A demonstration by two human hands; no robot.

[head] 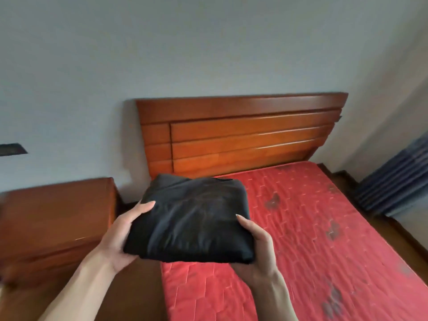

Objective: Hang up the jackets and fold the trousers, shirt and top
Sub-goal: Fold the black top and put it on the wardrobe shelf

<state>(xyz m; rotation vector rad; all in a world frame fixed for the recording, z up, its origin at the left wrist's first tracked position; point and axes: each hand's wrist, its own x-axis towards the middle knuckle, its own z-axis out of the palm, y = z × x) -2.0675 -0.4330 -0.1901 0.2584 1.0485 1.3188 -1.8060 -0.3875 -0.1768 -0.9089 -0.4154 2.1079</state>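
Note:
A black garment (192,218), folded into a thick square bundle, is held in the air over the near left corner of the bed. My left hand (122,235) grips its left edge, thumb on top and fingers underneath. On the other side my right hand (257,249) holds the near right corner the same way. Which garment it is cannot be told from the fold. No other clothes are in view.
The bed has a red quilted mattress (324,239) and a wooden headboard (240,135) against a pale wall. A wooden bedside cabinet (53,223) stands to the left of the bed. A dark blue ribbed radiator (398,177) stands by the right wall.

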